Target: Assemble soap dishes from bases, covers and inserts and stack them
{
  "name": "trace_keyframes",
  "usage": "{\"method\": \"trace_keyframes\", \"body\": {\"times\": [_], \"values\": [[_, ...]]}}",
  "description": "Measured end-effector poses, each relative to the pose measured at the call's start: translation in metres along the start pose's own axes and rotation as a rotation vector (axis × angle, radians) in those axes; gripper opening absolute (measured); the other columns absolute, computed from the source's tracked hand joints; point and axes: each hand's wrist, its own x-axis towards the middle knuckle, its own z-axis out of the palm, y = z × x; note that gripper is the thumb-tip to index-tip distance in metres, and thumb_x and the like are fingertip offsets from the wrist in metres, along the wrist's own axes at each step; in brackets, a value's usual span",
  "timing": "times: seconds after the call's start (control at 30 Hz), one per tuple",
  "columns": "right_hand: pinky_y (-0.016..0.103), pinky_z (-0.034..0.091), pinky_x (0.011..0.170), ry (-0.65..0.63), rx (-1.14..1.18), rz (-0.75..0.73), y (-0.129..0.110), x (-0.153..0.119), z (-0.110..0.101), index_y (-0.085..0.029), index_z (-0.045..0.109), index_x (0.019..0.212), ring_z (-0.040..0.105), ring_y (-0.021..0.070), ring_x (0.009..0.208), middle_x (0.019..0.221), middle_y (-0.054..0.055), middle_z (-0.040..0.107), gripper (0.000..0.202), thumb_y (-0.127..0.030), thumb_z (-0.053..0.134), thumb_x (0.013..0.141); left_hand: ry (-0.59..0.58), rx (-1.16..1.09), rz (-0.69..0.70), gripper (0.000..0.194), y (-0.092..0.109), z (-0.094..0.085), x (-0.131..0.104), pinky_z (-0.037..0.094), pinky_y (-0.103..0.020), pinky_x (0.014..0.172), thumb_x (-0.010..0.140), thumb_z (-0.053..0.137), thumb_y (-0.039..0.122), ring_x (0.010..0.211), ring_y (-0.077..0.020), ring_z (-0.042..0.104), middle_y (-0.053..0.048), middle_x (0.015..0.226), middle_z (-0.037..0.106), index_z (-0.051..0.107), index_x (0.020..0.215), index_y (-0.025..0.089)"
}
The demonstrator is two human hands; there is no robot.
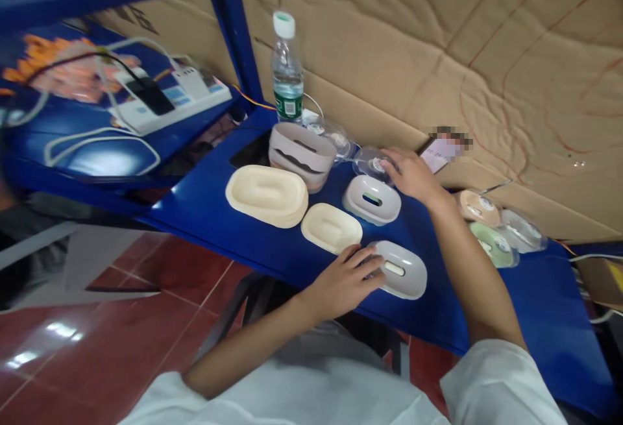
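White dish [413, 276] partly under left hand [338, 285].

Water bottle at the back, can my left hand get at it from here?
Probably, with a stretch: the stacked grey dishes partly block the base of the bottle, but its cap rises clear above them for the left hand.

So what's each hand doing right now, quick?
Left hand: fingers at the edge of the nearest grey dish; grip unclear.
Right hand: fingers at a clear plastic piece; grip unclear.
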Motion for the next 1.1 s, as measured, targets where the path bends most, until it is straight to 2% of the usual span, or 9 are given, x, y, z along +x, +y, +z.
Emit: {"method": "trace_keyframes", "body": {"times": [0.1,0.2,0.37,0.43,0.53,0.67,0.73,0.9,1.1], "values": [[0.047,0.058,0.11,-0.024,-0.006,0.012,0.012,0.02,0.027,-0.003,0.068,0.134,0.073,0.0277,0.126,0.137,0.018,0.073,0.075,-0.07,0.055,0.103,0.015,0.019,0.001,0.017,0.0,-0.001,0.0,0.043,-0.046,0.122,0.107,0.059,0.024,0.143,-0.0262,0.054,-0.006,0.146,0.067,0.071,0.119,0.022],[0.04,0.058,0.107,-0.033,-0.016,0.019,0.017,0.024,0.036,0.005,0.065,0.134,0.073,0.0278,0.124,0.136,0.026,0.071,0.099,-0.084,0.058,0.089,0.022,0.029,0.011,0.017,0.0,0.001,-0.001,0.043,-0.045,0.121,0.108,0.058,0.024,0.142,-0.0263,0.054,-0.006,0.144,0.067,0.072,0.117,0.022],[0.038,0.059,0.109,0.041,-0.004,0.018,-0.003,0.02,-0.002,-0.008,0.068,0.138,0.074,0.0268,0.122,0.134,0.017,0.075,0.08,-0.072,0.073,0.09,0.035,0.032,0.009,0.015,-0.001,0.001,-0.001,0.045,-0.045,0.12,0.106,0.063,0.024,0.141,-0.0264,0.056,-0.006,0.142,0.068,0.071,0.117,0.022],[0.047,0.052,0.12,0.151,0.001,0.039,-0.018,-0.006,-0.027,-0.013,0.058,0.152,0.065,0.0304,0.138,0.149,0.018,0.066,0.072,-0.062,0.067,0.1,0.036,0.003,0.016,0.015,-0.002,-0.001,-0.001,0.046,-0.045,0.12,0.104,0.066,0.026,0.142,-0.0263,0.055,-0.007,0.142,0.068,0.07,0.118,0.022],[0.055,0.045,0.127,0.324,0.036,0.09,-0.038,-0.085,-0.052,-0.02,0.048,0.161,0.053,0.0334,0.151,0.162,0.017,0.055,0.069,-0.051,0.068,0.103,0.04,-0.103,-0.019,0.029,-0.003,-0.005,-0.003,0.048,-0.044,0.12,0.102,0.072,0.032,0.141,-0.0263,0.057,-0.01,0.144,0.066,0.066,0.128,0.021],[0.06,0.05,0.122,0.264,0.049,0.187,-0.052,-0.208,-0.05,-0.026,0.046,0.164,0.056,0.037,0.148,0.163,0.014,0.054,0.073,-0.05,0.072,0.099,0.118,-0.271,-0.173,0.056,-0.005,-0.005,-0.004,0.054,-0.047,0.116,0.099,0.076,0.036,0.142,-0.0287,0.059,-0.018,0.153,0.059,0.052,0.148,0.023],[0.058,0.054,0.119,0.161,0.045,0.198,-0.057,-0.247,-0.04,-0.027,0.041,0.167,0.054,0.0372,0.15,0.167,0.015,0.049,0.075,-0.049,0.07,0.101,0.124,-0.302,-0.194,0.07,-0.006,-0.004,-0.005,0.051,-0.054,0.119,0.096,0.079,0.039,0.146,-0.0323,0.056,-0.02,0.156,0.057,0.045,0.155,0.023],[0.061,0.053,0.119,-0.047,0.053,0.023,-0.068,-0.257,-0.021,-0.033,0.038,0.168,0.045,0.0368,0.157,0.173,0.012,0.04,0.07,-0.041,0.066,0.104,0.018,-0.232,-0.246,0.09,-0.005,0.001,-0.002,0.03,-0.066,0.131,0.095,0.08,0.045,0.151,-0.0354,0.052,-0.02,0.157,0.058,0.03,0.165,0.02],[0.066,0.051,0.119,-0.044,-0.051,-0.009,-0.096,-0.25,0.003,-0.032,0.036,0.169,0.04,0.0415,0.159,0.174,0.015,0.038,0.079,-0.043,0.072,0.1,0.002,-0.202,-0.271,0.085,-0.007,-0.002,-0.001,0.033,-0.059,0.131,0.098,0.076,0.048,0.144,-0.0321,0.059,-0.019,0.152,0.063,0.033,0.165,0.017]]}}
